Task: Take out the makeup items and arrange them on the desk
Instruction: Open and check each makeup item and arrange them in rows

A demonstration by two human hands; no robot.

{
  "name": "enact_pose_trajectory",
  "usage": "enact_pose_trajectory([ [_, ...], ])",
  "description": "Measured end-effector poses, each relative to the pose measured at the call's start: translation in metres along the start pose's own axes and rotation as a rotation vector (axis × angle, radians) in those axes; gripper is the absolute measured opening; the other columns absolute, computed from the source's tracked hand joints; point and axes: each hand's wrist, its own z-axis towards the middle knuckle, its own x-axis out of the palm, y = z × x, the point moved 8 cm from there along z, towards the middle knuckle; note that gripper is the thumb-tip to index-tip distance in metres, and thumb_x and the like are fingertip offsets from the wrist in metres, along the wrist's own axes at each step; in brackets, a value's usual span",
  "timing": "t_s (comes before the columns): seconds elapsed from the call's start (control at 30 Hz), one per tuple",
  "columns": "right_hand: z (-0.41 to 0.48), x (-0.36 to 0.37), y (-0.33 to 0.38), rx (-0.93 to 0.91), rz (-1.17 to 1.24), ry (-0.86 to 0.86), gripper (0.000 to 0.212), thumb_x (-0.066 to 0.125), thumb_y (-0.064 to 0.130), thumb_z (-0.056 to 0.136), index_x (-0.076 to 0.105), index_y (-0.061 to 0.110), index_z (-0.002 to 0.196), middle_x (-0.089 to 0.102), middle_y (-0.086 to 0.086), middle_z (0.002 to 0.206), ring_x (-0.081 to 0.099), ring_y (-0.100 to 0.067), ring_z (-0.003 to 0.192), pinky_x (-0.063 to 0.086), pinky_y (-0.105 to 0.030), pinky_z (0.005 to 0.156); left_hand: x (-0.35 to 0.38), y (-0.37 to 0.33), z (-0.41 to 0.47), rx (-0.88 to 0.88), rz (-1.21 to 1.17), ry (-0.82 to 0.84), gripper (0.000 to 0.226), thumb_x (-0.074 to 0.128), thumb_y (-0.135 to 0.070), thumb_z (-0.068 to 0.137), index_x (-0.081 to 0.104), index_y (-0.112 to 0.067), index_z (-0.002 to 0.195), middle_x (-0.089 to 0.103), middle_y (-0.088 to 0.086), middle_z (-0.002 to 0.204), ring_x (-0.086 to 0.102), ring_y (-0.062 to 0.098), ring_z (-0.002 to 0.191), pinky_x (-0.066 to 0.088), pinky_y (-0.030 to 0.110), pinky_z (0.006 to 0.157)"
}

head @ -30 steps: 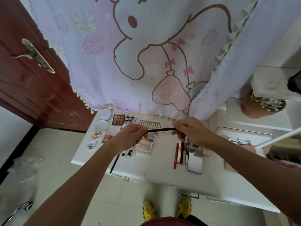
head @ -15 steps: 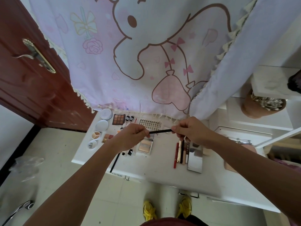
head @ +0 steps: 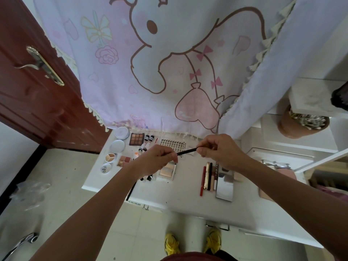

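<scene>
- Head view: left hand [head: 156, 161] pinches one end of the slim black pencil [head: 186, 152], held level above the middle of the desk [head: 188, 196].
- Its other end is pinched by the right hand [head: 220, 149]; best to let go with one side only.
- Probably lay it parallel beside the pen row [head: 208, 178], nearer the right edge.

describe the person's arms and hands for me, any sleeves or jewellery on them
The left forearm and right forearm are bare, with no sleeves, cuffs or gloves in view. The left hand and right hand show no ring, watch or bracelet that I can make out.
</scene>
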Motion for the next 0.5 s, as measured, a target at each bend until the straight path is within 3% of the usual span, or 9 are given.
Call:
enact_pose_trajectory([
  [0.17,0.002,0.012,-0.007,0.135,0.051,0.149,0.025,0.057,0.027,0.098,0.071,0.008,0.089,0.070,0.001,0.071,0.063,-0.003,0.058,0.043,-0.009,0.054,-0.004,-0.003,0.000,0.056,0.176,-0.026,0.022,0.054,-0.024,0.097,0.068,-0.018,0.081,0.036,0.001,0.062,0.033,0.017,0.058,0.029,0.027,0.055],
  [0.37,0.002,0.006,0.001,0.031,0.057,0.103,0.007,0.069,0.012,0.089,0.072,0.019,0.089,0.067,0.007,0.068,0.058,0.004,0.056,0.044,-0.009,0.057,-0.003,0.004,-0.001,0.019,0.027,0.018,0.026,0.054,-0.026,0.098,0.069,-0.017,0.079,0.029,-0.003,0.056,0.024,0.011,0.049,0.021,0.026,0.047],
  [0.5,0.004,0.009,0.000,0.085,0.064,0.120,0.014,0.062,0.023,0.095,0.071,0.017,0.086,0.069,0.005,0.069,0.060,0.002,0.056,0.042,-0.008,0.056,-0.005,0.004,0.000,0.039,0.038,0.004,0.026,0.054,-0.025,0.098,0.069,-0.021,0.077,0.027,-0.003,0.055,0.024,0.009,0.048,0.020,0.024,0.046],
])
